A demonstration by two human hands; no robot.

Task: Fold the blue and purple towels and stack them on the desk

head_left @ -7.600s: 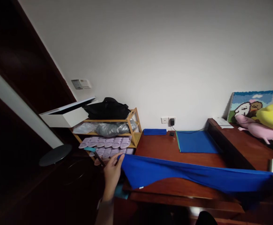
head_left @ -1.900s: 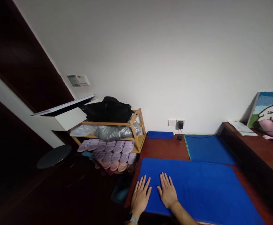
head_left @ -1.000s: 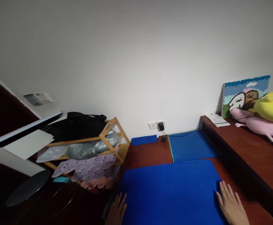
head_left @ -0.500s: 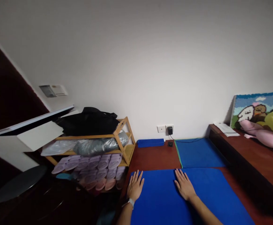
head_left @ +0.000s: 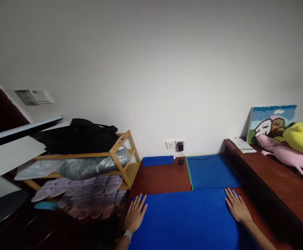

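Observation:
A bright blue cloth (head_left: 185, 218) lies spread flat over the near part of the reddish-brown table (head_left: 164, 178). On its far left corner rests my left hand (head_left: 135, 213), palm down with fingers spread and a pale band at the wrist. My right hand (head_left: 237, 207) lies flat near the cloth's far right corner, fingers stretched out. Neither hand grips anything. Beyond the cloth is a second, darker blue cloth (head_left: 213, 172) with a green edge. A folded blue cloth (head_left: 158, 160) sits against the wall.
Left of the table stands a wooden rack (head_left: 126, 173) with a black bag (head_left: 81, 137), plastic-wrapped items and several slippers (head_left: 96, 185). A black plug (head_left: 181, 146) trails a cord. On the raised ledge at right are papers (head_left: 242, 144), a pink plush toy (head_left: 284, 151) and a fluffy picture (head_left: 271, 121).
My right hand has slid right along the cloth's far edge toward its right corner. My left hand stays at the left corner. The view has turned slightly right.

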